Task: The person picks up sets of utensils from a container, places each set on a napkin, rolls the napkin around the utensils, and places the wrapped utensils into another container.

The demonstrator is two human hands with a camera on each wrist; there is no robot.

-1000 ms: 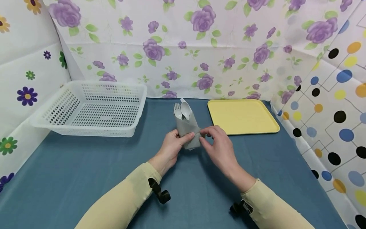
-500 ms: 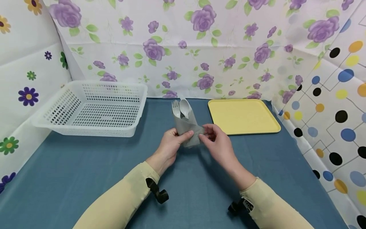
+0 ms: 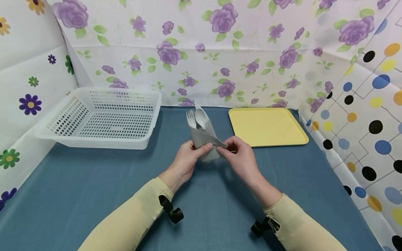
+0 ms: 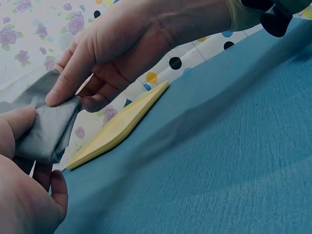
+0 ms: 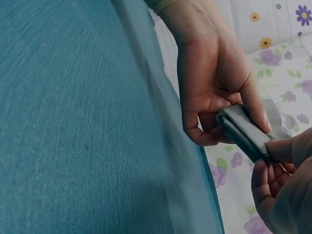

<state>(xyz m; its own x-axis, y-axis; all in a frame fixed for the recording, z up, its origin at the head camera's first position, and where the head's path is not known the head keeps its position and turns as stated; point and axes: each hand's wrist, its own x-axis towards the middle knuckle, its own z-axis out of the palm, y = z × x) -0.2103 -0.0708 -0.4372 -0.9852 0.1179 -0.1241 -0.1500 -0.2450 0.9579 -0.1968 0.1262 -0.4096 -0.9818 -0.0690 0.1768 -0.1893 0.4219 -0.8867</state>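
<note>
A grey napkin (image 3: 204,138) is wrapped round a white fork (image 3: 191,119) and a white spoon (image 3: 201,118), whose heads stick out at the top. Beside the spoon shows the pale tip of another thing, too small to name. My left hand (image 3: 186,161) grips the bundle from the left, thumb across its front. With thumb and fingers, my right hand (image 3: 241,158) pinches the napkin's loose corner on the right. Both wrist views show the folded lower end of the napkin (image 4: 48,127) between the two hands; in the right wrist view the cutlery heads are mostly hidden.
At the back left of the blue-covered table (image 3: 125,181) stands a white perforated plastic basket (image 3: 142,143). A yellow tray (image 3: 267,127) lies at the back right, beyond my right hand. Patterned cloth walls (image 3: 188,59) border the table at the back and sides.
The bundle and my left hand have shifted slightly left. My right hand now pinches the napkin corner, drawn out to a point at the right.
</note>
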